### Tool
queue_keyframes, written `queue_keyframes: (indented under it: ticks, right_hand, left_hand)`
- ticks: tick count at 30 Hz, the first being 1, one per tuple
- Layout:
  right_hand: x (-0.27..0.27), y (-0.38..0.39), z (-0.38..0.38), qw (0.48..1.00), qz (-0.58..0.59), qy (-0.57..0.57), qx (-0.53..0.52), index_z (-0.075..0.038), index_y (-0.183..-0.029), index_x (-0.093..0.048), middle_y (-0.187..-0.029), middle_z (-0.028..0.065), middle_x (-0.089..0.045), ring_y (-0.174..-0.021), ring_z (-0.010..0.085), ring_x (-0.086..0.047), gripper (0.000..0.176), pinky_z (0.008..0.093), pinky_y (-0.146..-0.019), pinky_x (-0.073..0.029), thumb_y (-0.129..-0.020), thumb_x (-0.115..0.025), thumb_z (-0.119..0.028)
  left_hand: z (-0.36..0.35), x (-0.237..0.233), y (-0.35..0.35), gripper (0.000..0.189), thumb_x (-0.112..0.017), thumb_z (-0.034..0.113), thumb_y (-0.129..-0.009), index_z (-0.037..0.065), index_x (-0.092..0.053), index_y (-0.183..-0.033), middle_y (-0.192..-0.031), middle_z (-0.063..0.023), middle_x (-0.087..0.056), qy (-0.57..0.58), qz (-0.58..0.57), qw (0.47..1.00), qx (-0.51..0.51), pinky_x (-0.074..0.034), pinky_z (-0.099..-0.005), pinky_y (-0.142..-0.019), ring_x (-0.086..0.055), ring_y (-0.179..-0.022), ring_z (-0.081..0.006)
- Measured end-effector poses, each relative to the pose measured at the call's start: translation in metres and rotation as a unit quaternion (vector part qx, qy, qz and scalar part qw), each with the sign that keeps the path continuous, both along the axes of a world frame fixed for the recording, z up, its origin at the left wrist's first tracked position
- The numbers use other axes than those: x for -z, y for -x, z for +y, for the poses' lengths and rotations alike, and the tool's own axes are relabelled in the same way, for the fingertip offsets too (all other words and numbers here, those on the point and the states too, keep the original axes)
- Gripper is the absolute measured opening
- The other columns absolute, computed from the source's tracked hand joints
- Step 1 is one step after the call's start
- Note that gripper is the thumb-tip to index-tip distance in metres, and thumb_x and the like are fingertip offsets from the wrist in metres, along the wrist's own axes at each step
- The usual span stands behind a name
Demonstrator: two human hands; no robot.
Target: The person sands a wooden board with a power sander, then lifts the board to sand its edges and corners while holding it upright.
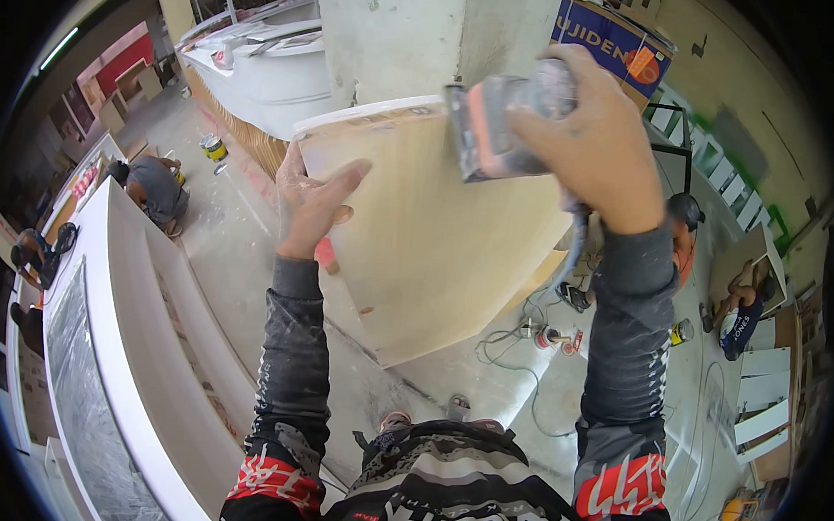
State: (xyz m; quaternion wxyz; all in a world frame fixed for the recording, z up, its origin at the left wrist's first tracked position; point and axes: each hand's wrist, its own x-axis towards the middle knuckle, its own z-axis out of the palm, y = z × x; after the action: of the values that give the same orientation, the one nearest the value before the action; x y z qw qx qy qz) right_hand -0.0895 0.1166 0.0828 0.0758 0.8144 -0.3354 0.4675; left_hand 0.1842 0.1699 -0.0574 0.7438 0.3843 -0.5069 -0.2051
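Observation:
A pale plywood panel stands tilted in front of me, its top edge away from me. My left hand is closed on the panel's left edge near the top corner, thumb over the face and the other fingers partly hidden. Wrapped around a black and orange electric sander is my right hand. The sander overlaps the panel's upper right edge, its flat pad turned to the left. A cord hangs from its back end beside my wrist.
A concrete pillar rises behind the panel. On the left runs a long white curved counter. Hoses and cables lie on the floor near paint cans. Several people work around, one crouching at left. A blue box stands behind.

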Motion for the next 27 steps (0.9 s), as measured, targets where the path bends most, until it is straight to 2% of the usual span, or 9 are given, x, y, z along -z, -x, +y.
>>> queue_keyframes:
  ticks: [3,7,9,12,14,18,20,22,27]
  right_hand:
    - [0.002,0.017,-0.021,0.999,-0.002,-0.015,0.039,-0.005,-0.122,-0.065,-0.095,0.0242,-0.069,-0.090,0.0425,-0.067,0.056,0.0484,-0.080,-0.055,-0.075,-0.075,-0.034]
    - [-0.002,0.005,-0.007,0.999,-0.011,-0.050,0.011,-0.004,-0.120,-0.065,-0.096,0.0250,-0.069,-0.088,0.0415,-0.067,0.056,0.0492,-0.080,-0.055,-0.074,-0.076,-0.034]
    - [0.001,-0.012,0.005,0.999,0.013,0.039,-0.033,-0.001,-0.114,-0.064,-0.094,0.0256,-0.068,-0.086,0.0411,-0.068,0.052,0.0498,-0.077,-0.056,-0.075,-0.076,-0.034]
    - [0.006,-0.047,0.030,0.999,0.010,0.025,-0.034,-0.003,-0.119,-0.062,-0.094,0.0216,-0.068,-0.083,0.0368,-0.067,0.056,0.0449,-0.074,-0.056,-0.076,-0.078,-0.034]
    - [0.005,-0.072,0.049,0.999,0.005,-0.002,-0.045,-0.004,-0.114,-0.062,-0.093,0.0232,-0.065,-0.084,0.0395,-0.067,0.050,0.0481,-0.072,-0.056,-0.076,-0.078,-0.033]
    - [0.003,-0.104,0.081,0.997,-0.021,-0.033,-0.066,-0.005,-0.108,-0.065,-0.100,0.0199,-0.062,-0.077,0.0311,-0.072,0.038,0.0398,-0.070,-0.058,-0.078,-0.077,-0.023]
    - [0.004,-0.108,0.081,0.997,-0.033,-0.033,-0.053,-0.005,-0.109,-0.065,-0.100,0.0200,-0.062,-0.077,0.0319,-0.072,0.033,0.0390,-0.071,-0.058,-0.081,-0.073,-0.019]
    - [0.005,-0.105,0.073,0.995,-0.069,-0.010,-0.073,-0.004,-0.105,-0.064,-0.098,0.0252,-0.062,-0.075,0.0409,-0.072,0.037,0.0474,-0.066,-0.059,-0.075,-0.077,-0.020]
    - [0.005,-0.056,0.033,0.997,-0.034,-0.033,-0.060,-0.005,-0.109,-0.065,-0.101,0.0251,-0.065,-0.078,0.0408,-0.070,0.041,0.0474,-0.069,-0.058,-0.076,-0.077,-0.026]
  left_hand:
    - [0.000,0.000,0.001,0.051,-0.081,-0.002,-0.082,-0.006,-0.054,-0.126,-0.118,-0.0141,-0.068,-0.011,0.008,1.000,0.000,-0.059,-0.0338,-0.092,-0.069,-0.104,-0.0193]
    - [-0.002,0.001,0.001,0.051,-0.081,-0.003,-0.082,-0.006,-0.055,-0.126,-0.118,-0.0132,-0.068,-0.007,0.007,1.000,0.000,-0.059,-0.0340,-0.092,-0.069,-0.103,-0.0192]
    - [-0.004,0.002,0.001,0.052,-0.081,-0.002,-0.081,-0.005,-0.055,-0.126,-0.118,-0.0128,-0.068,-0.005,0.005,1.000,0.001,-0.059,-0.0338,-0.092,-0.069,-0.102,-0.0190]
    - [-0.011,0.013,-0.010,0.054,-0.082,0.000,-0.081,-0.003,-0.055,-0.128,-0.119,-0.0122,-0.068,-0.025,-0.033,0.998,-0.045,-0.058,-0.0329,-0.089,-0.069,-0.103,-0.0188]
    - [-0.018,0.028,-0.023,0.057,-0.083,0.003,-0.081,-0.001,-0.054,-0.130,-0.120,-0.0124,-0.068,0.025,-0.025,0.998,-0.060,-0.058,-0.0328,-0.087,-0.069,-0.104,-0.0187]
    - [-0.021,0.029,-0.033,0.058,-0.083,0.003,-0.082,-0.001,-0.054,-0.131,-0.121,-0.0124,-0.068,0.055,-0.005,0.998,-0.044,-0.058,-0.0331,-0.088,-0.068,-0.105,-0.0187]
    - [-0.021,0.030,-0.035,0.058,-0.083,0.004,-0.082,-0.001,-0.053,-0.131,-0.121,-0.0124,-0.068,0.057,0.006,0.998,-0.031,-0.057,-0.0332,-0.088,-0.068,-0.105,-0.0187]
    - [-0.021,0.029,-0.035,0.058,-0.083,0.004,-0.082,-0.001,-0.053,-0.132,-0.121,-0.0123,-0.068,0.057,0.015,0.998,-0.018,-0.057,-0.0333,-0.089,-0.068,-0.105,-0.0187]
    - [-0.002,0.004,-0.010,0.060,-0.084,0.006,-0.082,-0.001,-0.052,-0.132,-0.120,-0.0121,-0.067,-0.038,-0.012,0.998,-0.055,-0.056,-0.0344,-0.092,-0.067,-0.105,-0.0194]
